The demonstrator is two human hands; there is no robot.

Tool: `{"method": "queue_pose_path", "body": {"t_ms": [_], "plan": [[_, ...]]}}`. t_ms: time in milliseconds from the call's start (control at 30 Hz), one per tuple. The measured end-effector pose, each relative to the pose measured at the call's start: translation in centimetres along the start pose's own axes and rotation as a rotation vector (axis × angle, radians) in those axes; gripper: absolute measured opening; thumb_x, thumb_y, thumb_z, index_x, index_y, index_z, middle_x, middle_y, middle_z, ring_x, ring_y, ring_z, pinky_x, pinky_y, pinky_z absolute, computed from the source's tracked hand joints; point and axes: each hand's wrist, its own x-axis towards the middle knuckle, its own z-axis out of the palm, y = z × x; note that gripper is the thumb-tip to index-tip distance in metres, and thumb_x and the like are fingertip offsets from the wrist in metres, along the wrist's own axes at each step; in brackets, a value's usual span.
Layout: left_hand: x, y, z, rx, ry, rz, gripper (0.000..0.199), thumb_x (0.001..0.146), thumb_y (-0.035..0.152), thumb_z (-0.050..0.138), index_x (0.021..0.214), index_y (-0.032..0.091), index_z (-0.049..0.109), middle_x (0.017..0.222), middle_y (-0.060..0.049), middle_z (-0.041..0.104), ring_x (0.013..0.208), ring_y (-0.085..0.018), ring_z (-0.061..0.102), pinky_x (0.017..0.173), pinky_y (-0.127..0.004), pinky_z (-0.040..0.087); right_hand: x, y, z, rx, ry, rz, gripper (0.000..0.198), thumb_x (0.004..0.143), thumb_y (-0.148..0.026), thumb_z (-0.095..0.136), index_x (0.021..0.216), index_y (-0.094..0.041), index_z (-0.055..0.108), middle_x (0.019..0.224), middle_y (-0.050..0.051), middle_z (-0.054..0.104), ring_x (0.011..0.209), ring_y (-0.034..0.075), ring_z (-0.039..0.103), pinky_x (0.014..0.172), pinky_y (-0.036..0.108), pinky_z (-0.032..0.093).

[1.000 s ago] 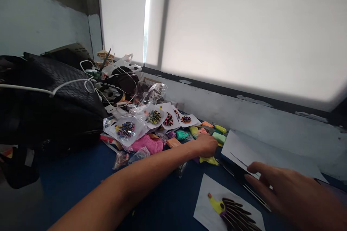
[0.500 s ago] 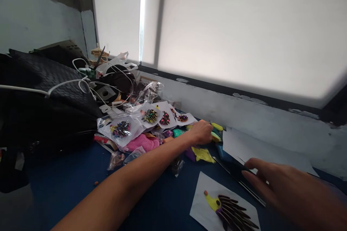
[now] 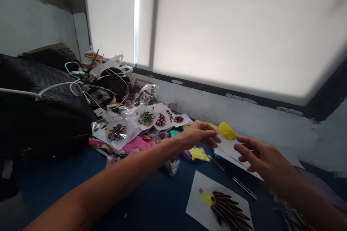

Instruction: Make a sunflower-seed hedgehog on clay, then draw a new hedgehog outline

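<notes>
My left hand pinches the left edge of a packet of yellow modelling clay, held up over white paper sheets. To the right of the packet is my right hand, its fingers curved and apart, with the forefinger tip close to the packet's corner; whether it touches I cannot tell. Below both hands, a paper card lies on the blue table, bearing a clay hedgehog with a yellow face and dark spines. A slim metal tool rests between the card and the sheets.
Several hedgehog cards lie at the back left beside pink clay and yellow clay. A black bag and tangled white cables fill the left. Metal items sit at lower right, and a wall with a blind stands behind.
My left hand has lifted the yellow clay packet from the pile and brought it slightly right. My right hand has moved up and left toward it. The view has shifted a little.
</notes>
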Motion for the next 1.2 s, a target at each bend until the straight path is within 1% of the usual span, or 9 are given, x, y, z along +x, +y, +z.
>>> {"method": "queue_pose_path", "body": {"t_ms": [100, 233, 367, 533, 733, 867, 900, 1033, 1200], "plan": [[-0.5, 0.4, 0.7, -0.156, -0.075, 0.053, 0.015, 0.095, 0.026, 0.066, 0.099, 0.012, 0.061, 0.091, -0.006, 0.071, 0.076, -0.014, 0.07, 0.079, -0.032, 0.056, -0.1, -0.2, -0.1, 0.136, -0.047, 0.028, 0.069, 0.075, -0.064, 0.061, 0.123, -0.014, 0.063, 0.104, 0.014, 0.075, 0.078, 0.025, 0.071, 0.057, 0.033, 0.057], [-0.7, 0.4, 1.0, -0.259, -0.115, 0.075, 0.03, 0.085, 0.039, 0.076, 0.089, 0.012, 0.063, 0.092, -0.009, 0.073, 0.077, -0.016, 0.071, 0.077, -0.031, 0.056, -0.5, -0.5, 0.4, 0.282, -0.053, 0.049, 0.057, 0.075, -0.06, 0.068, 0.112, -0.017, 0.066, 0.094, 0.01, 0.075, 0.068, 0.018, 0.067, 0.054, 0.028, 0.055], [-1.0, 0.4, 1.3, -0.257, -0.078, 0.046, 0.036, 0.085, 0.045, 0.075, 0.084, 0.011, 0.065, 0.087, -0.009, 0.072, 0.066, -0.014, 0.07, 0.069, -0.028, 0.056, -0.7, -0.5, 1.1, 0.373, -0.107, 0.045, 0.047, 0.07, -0.063, 0.071, 0.085, -0.018, 0.07, 0.08, 0.006, 0.071, 0.058, 0.013, 0.061, 0.05, 0.025, 0.051], [-1.5, 0.8, 1.4, -0.141, -0.066, -0.004, 0.035, 0.087, 0.044, 0.072, 0.083, 0.009, 0.066, 0.083, -0.01, 0.071, 0.064, -0.018, 0.07, 0.063, -0.03, 0.055, -0.7, -0.7, 1.2, 0.392, -0.064, 0.017, 0.046, 0.065, -0.064, 0.074, 0.075, -0.019, 0.067, 0.067, 0.001, 0.064, 0.057, 0.012, 0.057, 0.052, 0.025, 0.049], [-2.2, 2.4, 1.5, 0.079, 0.178, 0.203, 0.021, 0.09, 0.03, 0.068, 0.1, 0.013, 0.063, 0.092, -0.004, 0.065, 0.069, -0.01, 0.058, 0.057, -0.019, 0.042, -1.3, -1.6, 0.5, 0.377, -0.033, 0.017, 0.044, 0.067, -0.063, 0.071, 0.068, -0.02, 0.063, 0.064, 0.001, 0.062, 0.057, 0.014, 0.059, 0.05, 0.026, 0.048], [-3.5, 3.8, 2.6, 0.199, -0.03, 0.321, 0.031, 0.062, 0.024, 0.091, 0.08, 0.015, 0.067, 0.077, 0.002, 0.062, 0.072, -0.012, 0.054, 0.06, -0.021, 0.04, -2.2, -2.0, 0.2, 0.388, -0.051, -0.011, 0.044, 0.07, -0.064, 0.069, 0.066, -0.021, 0.061, 0.06, 0.0, 0.06, 0.055, 0.013, 0.057, 0.049, 0.025, 0.046], [-3.7, 4.0, 3.0, 0.208, -0.066, 0.331, 0.03, 0.061, 0.021, 0.09, 0.076, 0.015, 0.065, 0.073, 0.003, 0.06, 0.069, -0.011, 0.052, 0.058, -0.021, 0.039, -2.5, -2.1, 0.2, 0.393, -0.057, -0.022, 0.045, 0.072, -0.065, 0.067, 0.066, -0.021, 0.06, 0.06, -0.001, 0.059, 0.055, 0.013, 0.057, 0.05, 0.025, 0.047], [-3.8, 3.8, 4.1, 0.152, -0.123, 0.321, 0.019, 0.08, 0.023, 0.078, 0.076, 0.014, 0.061, 0.067, 0.003, 0.058, 0.061, -0.009, 0.051, 0.054, -0.02, 0.039, -3.5, -2.3, -0.1, 0.404, -0.06, -0.061, 0.048, 0.082, -0.068, 0.057, 0.071, -0.021, 0.061, 0.068, 0.001, 0.062, 0.063, 0.014, 0.059, 0.057, 0.024, 0.05], [-3.4, 4.0, 3.5, 0.03, -0.193, 0.219, 0.012, 0.09, 0.02, 0.067, 0.083, 0.011, 0.067, 0.074, -0.002, 0.066, 0.066, -0.011, 0.064, 0.065, -0.023, 0.052, -3.7, -2.0, -0.5, 0.361, -0.04, -0.091, 0.046, 0.075, -0.066, 0.068, 0.081, -0.02, 0.067, 0.071, 0.002, 0.064, 0.064, 0.014, 0.058, 0.057, 0.025, 0.05]]}}
